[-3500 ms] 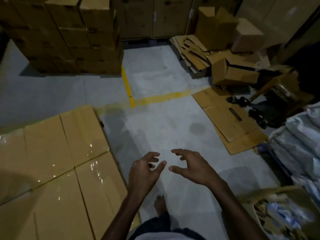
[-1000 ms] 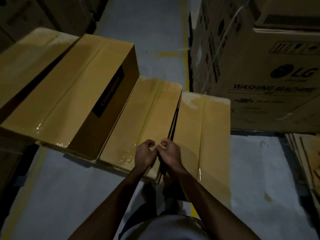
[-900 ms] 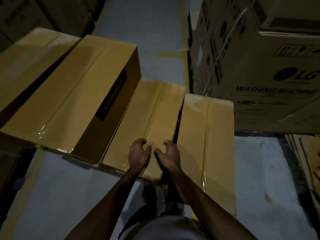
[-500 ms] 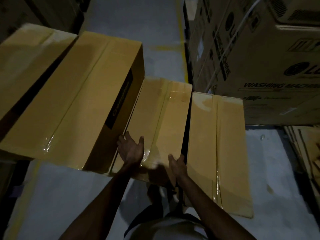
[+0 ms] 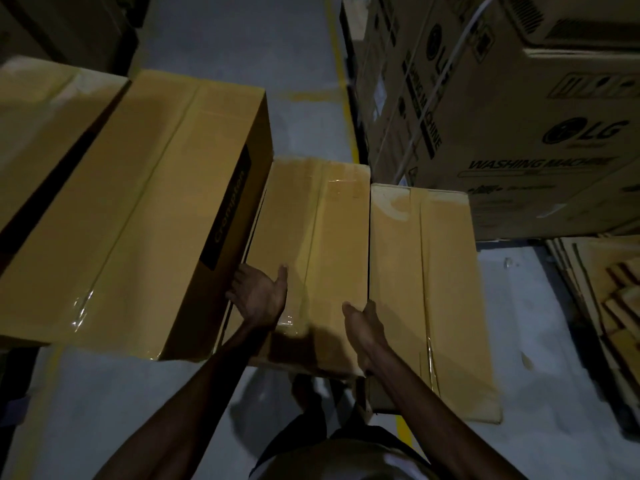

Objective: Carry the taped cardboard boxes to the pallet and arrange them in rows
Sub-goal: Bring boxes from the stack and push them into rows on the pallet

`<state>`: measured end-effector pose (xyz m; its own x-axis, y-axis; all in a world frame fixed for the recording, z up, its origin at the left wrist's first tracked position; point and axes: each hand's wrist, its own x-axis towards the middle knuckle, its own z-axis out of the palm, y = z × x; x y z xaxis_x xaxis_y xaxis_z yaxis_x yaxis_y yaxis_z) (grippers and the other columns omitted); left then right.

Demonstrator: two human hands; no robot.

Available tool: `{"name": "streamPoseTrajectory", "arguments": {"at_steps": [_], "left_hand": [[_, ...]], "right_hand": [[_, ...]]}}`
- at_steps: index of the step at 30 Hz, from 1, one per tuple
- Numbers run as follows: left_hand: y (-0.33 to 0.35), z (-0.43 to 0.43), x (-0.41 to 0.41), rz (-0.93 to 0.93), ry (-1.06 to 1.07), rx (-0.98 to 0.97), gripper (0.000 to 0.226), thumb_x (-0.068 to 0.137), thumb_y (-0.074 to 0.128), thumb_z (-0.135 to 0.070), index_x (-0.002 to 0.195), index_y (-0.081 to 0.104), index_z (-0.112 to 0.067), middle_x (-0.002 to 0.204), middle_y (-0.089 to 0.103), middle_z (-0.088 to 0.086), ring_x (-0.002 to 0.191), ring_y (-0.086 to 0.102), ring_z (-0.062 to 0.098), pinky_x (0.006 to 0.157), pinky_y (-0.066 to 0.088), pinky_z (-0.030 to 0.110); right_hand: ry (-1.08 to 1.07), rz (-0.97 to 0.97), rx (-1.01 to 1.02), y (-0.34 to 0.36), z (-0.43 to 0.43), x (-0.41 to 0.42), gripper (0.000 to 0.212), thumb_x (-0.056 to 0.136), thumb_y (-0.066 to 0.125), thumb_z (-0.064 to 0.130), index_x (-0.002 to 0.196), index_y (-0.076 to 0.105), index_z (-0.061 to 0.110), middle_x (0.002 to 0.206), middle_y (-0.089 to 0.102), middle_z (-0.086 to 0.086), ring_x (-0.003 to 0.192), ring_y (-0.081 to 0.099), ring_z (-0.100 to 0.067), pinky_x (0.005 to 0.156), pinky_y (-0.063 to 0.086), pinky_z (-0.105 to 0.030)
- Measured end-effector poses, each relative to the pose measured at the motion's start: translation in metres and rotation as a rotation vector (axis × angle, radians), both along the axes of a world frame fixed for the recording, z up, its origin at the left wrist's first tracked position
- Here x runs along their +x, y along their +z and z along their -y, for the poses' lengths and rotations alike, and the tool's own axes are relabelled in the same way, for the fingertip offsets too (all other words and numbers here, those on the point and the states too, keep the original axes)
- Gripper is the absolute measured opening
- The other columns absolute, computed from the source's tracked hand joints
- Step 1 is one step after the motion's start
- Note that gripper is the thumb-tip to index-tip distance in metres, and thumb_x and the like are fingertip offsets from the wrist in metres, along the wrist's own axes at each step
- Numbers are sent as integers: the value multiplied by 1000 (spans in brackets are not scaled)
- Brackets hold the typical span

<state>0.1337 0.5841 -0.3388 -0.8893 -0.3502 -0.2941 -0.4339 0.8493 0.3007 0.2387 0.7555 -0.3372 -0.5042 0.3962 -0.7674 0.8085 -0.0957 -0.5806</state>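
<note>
At the far left lies a taped box, the left box (image 5: 45, 109). Just beside it stands the tall box (image 5: 138, 209), which has a dark label strip on its right face. Both sit higher than the boxes to their right.

The left hand (image 5: 259, 296) is on the middle box (image 5: 322, 237) at its left edge. Its grip pinches that edge, with the thumb flat on the taped top and the fingers (image 5: 239, 275) hooked down into the gap against the tall box. The middle box lies low, touching the tall box on one side and the right box (image 5: 426, 289) on the other, its near end over the grey floor (image 5: 104, 410). I cannot tell whether it is lifted.

The right hand (image 5: 363, 323) holds the middle box's right edge. Its thumb is on top and its fingers go down the seam beside the right box, hidden there.

Behind the right box stand printed cartons (image 5: 519, 133), with a yellow line (image 5: 341, 81) on the floor along their left. Flat cardboard (image 5: 606, 289) is stacked at the far right.
</note>
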Motion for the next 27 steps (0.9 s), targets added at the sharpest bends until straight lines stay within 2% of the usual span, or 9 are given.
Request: {"name": "streamPoseTrajectory", "arguments": {"at_steps": [2,5,8,13,14,19,22,24,27], "left_hand": [[13,1,-5,-70,-5,73,85,96,48,-70,135,43,4,132,58,26,118,59,43,98,46,50],[38,5,-6,-158,-49,37,79,93,54,-69,123,50,4,118,64,24,104,65,42,83,53,45],[60,1,0,-185,-48,21,79,91,55,-71,122,53,2,116,66,22,102,66,39,84,56,46],[103,-3,28,-304,-27,75,81,86,61,-73,124,51,-2,118,64,18,104,64,36,87,55,47],[114,-4,35,-337,-13,94,82,85,62,-74,125,51,-3,118,64,17,104,64,36,88,55,48],[169,-20,78,-511,82,177,77,86,63,-71,129,51,-8,120,65,13,106,62,36,90,51,46],[193,-38,112,-579,150,218,76,87,64,-71,130,49,-10,122,63,12,110,61,35,91,47,44],[205,-53,136,-624,196,238,76,87,62,-73,130,48,-12,124,62,11,112,60,32,91,45,41],[221,-80,179,-687,275,274,75,90,58,-73,135,49,-14,131,61,7,115,54,20,91,36,32]], "right_hand": [[20,-57,35,13,-3,0,83,94,63,55,161,23,25,161,41,-8,140,46,-35,112,45,-49],[50,-131,72,39,-12,0,69,92,67,55,146,39,24,143,56,-3,124,57,-31,104,51,-45],[53,-185,87,61,-17,10,48,95,67,50,133,47,28,126,64,2,110,60,-25,93,51,-37],[17,-324,79,96,-20,33,40,96,70,41,127,46,33,113,65,14,95,61,-4,76,49,-27],[0,-358,58,104,-22,38,40,95,72,39,126,46,33,113,65,14,95,62,-4,74,49,-25],[-62,-486,-94,136,-44,61,42,91,76,28,119,46,30,118,66,5,100,66,-14,75,50,-30],[20,-564,-116,159,-71,74,49,92,76,34,123,38,33,116,63,9,98,62,-10,72,47,-29],[74,-604,-114,170,-91,87,59,89,78,44,128,34,43,116,61,18,102,62,-7,79,50,-29],[160,-664,-121,181,-123,112,76,80,85,50,140,38,54,125,64,23,115,64,-5,98,54,-35]]}}
